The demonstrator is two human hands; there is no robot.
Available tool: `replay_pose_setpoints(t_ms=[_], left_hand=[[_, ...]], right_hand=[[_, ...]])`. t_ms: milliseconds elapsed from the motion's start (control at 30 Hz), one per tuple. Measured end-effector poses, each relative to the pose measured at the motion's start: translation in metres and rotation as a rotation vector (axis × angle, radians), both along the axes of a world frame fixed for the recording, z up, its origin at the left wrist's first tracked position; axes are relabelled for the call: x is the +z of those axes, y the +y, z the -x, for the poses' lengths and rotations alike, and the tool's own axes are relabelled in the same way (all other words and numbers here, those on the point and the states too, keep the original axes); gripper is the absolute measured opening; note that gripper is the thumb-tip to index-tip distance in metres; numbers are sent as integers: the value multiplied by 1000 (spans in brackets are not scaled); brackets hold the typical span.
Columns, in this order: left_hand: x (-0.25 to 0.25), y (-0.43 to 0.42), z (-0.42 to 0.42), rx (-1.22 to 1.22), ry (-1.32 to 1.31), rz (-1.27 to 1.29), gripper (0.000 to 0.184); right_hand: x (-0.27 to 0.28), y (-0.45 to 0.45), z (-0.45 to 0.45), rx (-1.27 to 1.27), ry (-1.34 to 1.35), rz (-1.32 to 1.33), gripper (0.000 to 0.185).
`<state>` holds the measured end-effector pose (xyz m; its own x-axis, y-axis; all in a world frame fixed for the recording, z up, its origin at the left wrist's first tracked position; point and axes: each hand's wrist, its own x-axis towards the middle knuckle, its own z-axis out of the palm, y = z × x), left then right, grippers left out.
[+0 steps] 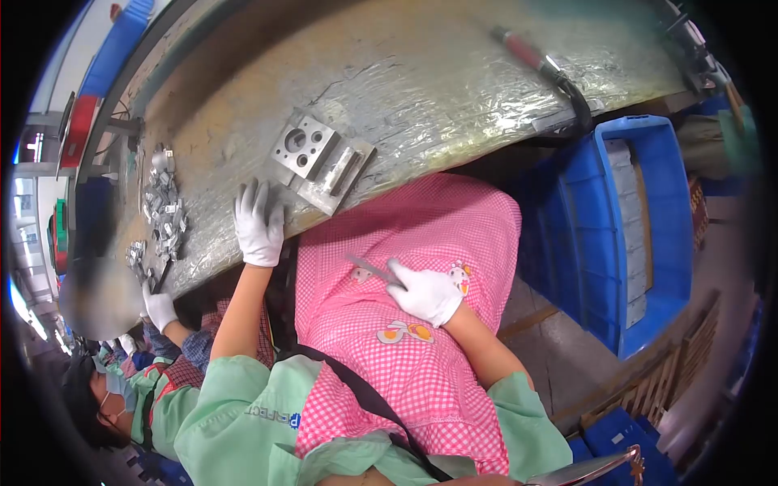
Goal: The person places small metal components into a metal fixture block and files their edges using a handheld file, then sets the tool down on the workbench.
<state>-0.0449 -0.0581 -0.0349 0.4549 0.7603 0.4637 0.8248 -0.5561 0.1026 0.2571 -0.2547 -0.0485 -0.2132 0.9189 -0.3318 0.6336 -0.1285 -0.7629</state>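
My left hand [259,225], in a white glove, lies on the table by its front edge with the fingers stretched out. It holds nothing. To its right is a machined metal block [305,147] with round holes, set on a flat metal base plate [339,180] that carries a raised bar. Over my lap, my right hand [427,293], also gloved in white, is closed around one end of a thin, flat grey metal strip [373,268]. The strip points left, toward the table edge; whether it is a file or a blade I cannot tell.
Small metal parts [166,206] lie heaped at the table's left. A co-worker's gloved hand [159,308] is near them. A red-handled tool [527,53] with a black hose lies at the back right. Right of me stands a blue bin [571,243] containing grey pieces.
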Motion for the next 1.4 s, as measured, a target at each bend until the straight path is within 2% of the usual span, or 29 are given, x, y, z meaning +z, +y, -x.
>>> replay_pose_setpoints(t_ms=[67, 267, 400, 700, 767, 867, 967, 1067, 1133, 1200, 1267, 1333, 1400], left_hand=[[-3, 1, 3, -27, -18, -78, 51], [-3, -1, 3, 15, 9, -46, 50], [-6, 0, 5, -8, -17, -46, 47], [13, -2, -12, 140, 55, 162, 49], [13, -2, -12, 143, 37, 125, 47], [11, -4, -11, 136, 16, 108, 45], [11, -4, -9, 74, -22, 54, 46], [11, -4, -9, 77, -49, 47, 44], [14, -6, -11, 89, -49, 20, 45], [14, -6, -10, 66, -110, 18, 45], [15, -4, -9, 72, -90, 13, 47], [16, -4, -9, 75, -90, 9, 51], [17, -7, -11, 79, -136, 17, 53]], right_hand=[[-4, 1, 0, -12, -10, -65, 47], [-8, 16, 1, -27, 103, -198, 38], [-16, 29, 7, -6, 114, -197, 38], [-8, 28, -6, -72, 53, -253, 42], [-10, 25, -8, -54, 52, -255, 44], [0, 20, -15, -46, 78, -366, 40], [19, 22, -23, -83, 94, -637, 36], [35, 28, -32, -249, 184, -582, 39], [44, 40, -38, -300, 238, -673, 43], [47, 47, -42, -428, 328, -594, 44], [61, 53, -46, -550, 461, -333, 45], [53, 64, -43, -636, 575, -339, 47], [38, 70, -45, -663, 555, -270, 49]])
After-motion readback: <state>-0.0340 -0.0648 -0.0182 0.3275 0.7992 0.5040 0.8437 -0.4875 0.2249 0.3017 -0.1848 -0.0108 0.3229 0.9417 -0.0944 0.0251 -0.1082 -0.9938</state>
